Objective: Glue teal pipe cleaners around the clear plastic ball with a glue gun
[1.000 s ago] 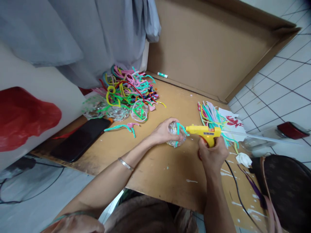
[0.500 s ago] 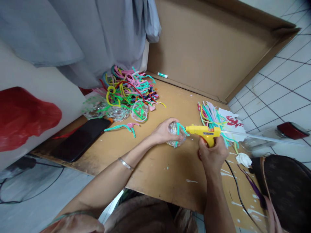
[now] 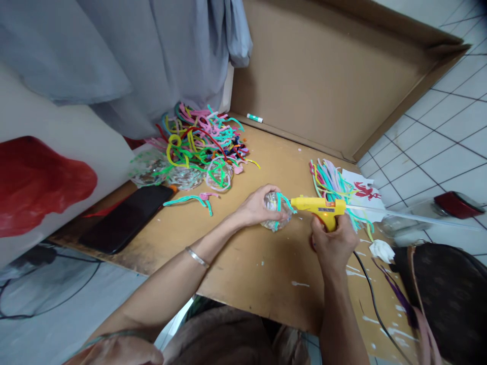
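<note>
My left hand [image 3: 259, 207] is wrapped round a clear, roundish plastic piece [image 3: 272, 203] over the middle of the table. A turquoise fuzzy strip [image 3: 279, 202] runs across this piece, and its end sticks out to the right. My right hand [image 3: 337, 241] grips a yellow glue gun [image 3: 317, 205] by its handle, fingers closed round it. The gun's nozzle points left, at the turquoise strip's end; whether they touch cannot be made out. A long clear glue stick [image 3: 403, 214] juts from the back of the gun.
Heaped fuzzy strips [image 3: 201, 134] and clear plastic pieces [image 3: 185, 177] lie at the back left, near a black phone [image 3: 127, 218]. More strips [image 3: 330, 177], white paper [image 3: 375, 195], a jar [image 3: 411, 218] and a dark bag [image 3: 449, 299] are at the right. Behind stands a cardboard panel [image 3: 327, 76].
</note>
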Demonstrator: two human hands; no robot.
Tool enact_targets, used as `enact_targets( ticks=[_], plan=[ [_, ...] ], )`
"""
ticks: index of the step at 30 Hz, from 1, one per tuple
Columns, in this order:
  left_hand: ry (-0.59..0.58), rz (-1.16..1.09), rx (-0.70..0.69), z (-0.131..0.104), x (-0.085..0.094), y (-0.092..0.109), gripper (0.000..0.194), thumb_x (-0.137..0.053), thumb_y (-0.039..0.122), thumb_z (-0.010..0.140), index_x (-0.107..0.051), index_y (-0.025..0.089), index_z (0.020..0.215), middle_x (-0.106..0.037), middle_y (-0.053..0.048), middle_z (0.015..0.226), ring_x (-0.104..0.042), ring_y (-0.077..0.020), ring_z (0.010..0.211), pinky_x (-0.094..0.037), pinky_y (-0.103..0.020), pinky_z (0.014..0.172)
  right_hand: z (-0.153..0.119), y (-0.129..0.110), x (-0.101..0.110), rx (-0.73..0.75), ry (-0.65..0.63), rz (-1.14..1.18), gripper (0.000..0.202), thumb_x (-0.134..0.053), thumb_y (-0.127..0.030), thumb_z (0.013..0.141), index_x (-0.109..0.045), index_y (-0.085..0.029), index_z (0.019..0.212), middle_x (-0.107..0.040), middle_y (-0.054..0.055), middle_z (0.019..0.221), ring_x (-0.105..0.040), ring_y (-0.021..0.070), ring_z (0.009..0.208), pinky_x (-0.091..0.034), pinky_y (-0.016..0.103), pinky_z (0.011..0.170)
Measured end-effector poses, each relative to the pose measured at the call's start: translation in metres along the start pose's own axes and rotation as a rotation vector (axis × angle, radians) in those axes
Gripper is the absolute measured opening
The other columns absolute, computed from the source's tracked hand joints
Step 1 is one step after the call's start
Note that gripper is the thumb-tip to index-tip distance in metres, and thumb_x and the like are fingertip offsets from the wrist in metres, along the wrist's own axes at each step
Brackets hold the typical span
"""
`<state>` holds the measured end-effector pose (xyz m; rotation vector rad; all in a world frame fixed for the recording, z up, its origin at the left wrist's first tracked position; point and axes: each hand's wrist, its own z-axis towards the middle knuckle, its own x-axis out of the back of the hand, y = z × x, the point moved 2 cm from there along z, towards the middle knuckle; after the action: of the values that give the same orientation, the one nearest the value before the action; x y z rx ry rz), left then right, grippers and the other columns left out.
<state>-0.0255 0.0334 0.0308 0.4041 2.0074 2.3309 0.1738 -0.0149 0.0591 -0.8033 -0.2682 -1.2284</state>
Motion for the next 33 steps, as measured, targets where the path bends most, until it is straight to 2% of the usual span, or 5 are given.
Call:
enact_targets(
  ticks=[22, 33],
  plan=[
    [0.010, 0.069, -0.029, 0.0001, 0.0006, -0.0020, 0.062, -0.080, 0.032, 0.053, -0.056, 0.020, 0.109, -0.061, 0.001, 0.088, -0.054, -0.0135, 0.075, -0.045, -0.024, 0.069, 0.0012, -0.0001, -0.0001, 0.008, -0.012, -0.020, 0.020, -0.055, -0.039, 0.071, -0.058, -0.020, 0.077, -0.055, 0.000, 0.063, -0.045, 0.0154, 0.057, -0.038, 0.028, 0.059],
    [-0.017, 0.031, 0.046, -0.0033, -0.0003, 0.0013, 0.064, -0.081, 0.030, 0.054, -0.053, 0.019, 0.111, -0.061, 0.001, 0.089, -0.056, -0.0140, 0.078, -0.046, -0.025, 0.072, 0.0005, 0.0054, -0.0046, -0.140, -0.103, 0.050, 0.023, -0.058, -0.043, 0.066, -0.049, -0.022, 0.067, -0.046, -0.004, 0.053, -0.041, 0.0133, 0.049, -0.035, 0.027, 0.052]
  ],
)
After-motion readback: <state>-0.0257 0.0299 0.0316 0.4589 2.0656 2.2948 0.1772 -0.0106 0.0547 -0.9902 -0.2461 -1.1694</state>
